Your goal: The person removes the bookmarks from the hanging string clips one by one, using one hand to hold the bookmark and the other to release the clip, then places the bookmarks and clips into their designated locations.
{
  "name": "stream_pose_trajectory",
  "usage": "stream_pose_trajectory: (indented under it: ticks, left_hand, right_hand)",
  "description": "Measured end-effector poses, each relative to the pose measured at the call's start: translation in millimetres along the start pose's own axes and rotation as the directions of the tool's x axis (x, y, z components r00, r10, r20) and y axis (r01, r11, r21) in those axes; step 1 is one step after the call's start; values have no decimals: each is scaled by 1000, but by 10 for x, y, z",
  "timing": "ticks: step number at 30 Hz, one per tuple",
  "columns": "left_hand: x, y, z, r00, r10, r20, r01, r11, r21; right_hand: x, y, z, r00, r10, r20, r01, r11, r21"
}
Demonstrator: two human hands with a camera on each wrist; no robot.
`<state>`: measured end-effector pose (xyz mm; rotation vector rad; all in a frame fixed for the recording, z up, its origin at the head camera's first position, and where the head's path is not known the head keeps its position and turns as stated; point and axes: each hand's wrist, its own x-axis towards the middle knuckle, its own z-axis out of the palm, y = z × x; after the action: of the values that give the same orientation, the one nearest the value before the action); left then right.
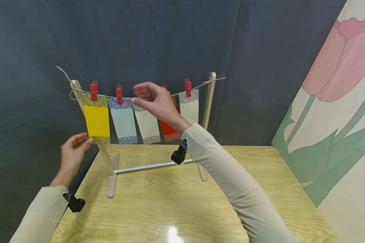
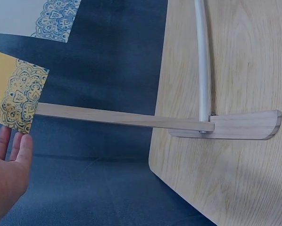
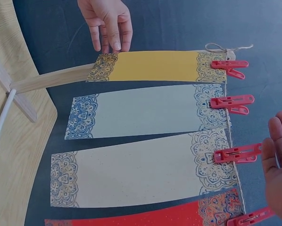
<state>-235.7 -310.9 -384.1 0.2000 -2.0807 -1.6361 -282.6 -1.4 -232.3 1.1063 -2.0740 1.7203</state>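
A yellow card (image 1: 97, 119) with lace-pattern ends hangs from a string under a red clothespin (image 1: 93, 91). My left hand (image 1: 72, 153) is at its lower left corner, fingers fairly straight, fingertips at the edge. My right hand (image 1: 159, 103) is raised in front of the string, thumb and fingers apart, holding nothing visible. In the right wrist view it is beside the clothespin (image 3: 237, 154) on the cream card (image 3: 127, 172); whether they touch is unclear. That clothespin is hidden in the head view. A pale blue card (image 1: 123, 121) hangs between the yellow and cream ones.
Farther right hang a red card (image 1: 168, 130), partly behind my right hand, and another cream card (image 1: 189, 111). The string is tied between two wooden posts (image 1: 209, 101) joined by a white rod (image 1: 152, 166). The stand is on a wooden table (image 1: 170, 199) before a dark curtain (image 1: 140, 40).
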Motion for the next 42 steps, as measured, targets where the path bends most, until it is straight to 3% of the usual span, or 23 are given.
stream_pose_trajectory:
  ticks: [11, 18, 42]
  left_hand:
    - [39, -14, -13, 999, -25, 34, 24, 999, 24]
    - [47, -19, -2, 999, -38, 37, 39, 999, -18]
    - [61, -17, 43, 998, -58, -3, 58, 998, 38]
  right_hand:
    - [60, -6, 102, 998, 57, 18, -57, 998, 13]
    - [125, -15, 206, 998, 59, 36, -60, 998, 15]
    - [211, -2, 468, 995, 74, 61, -72, 997, -35]
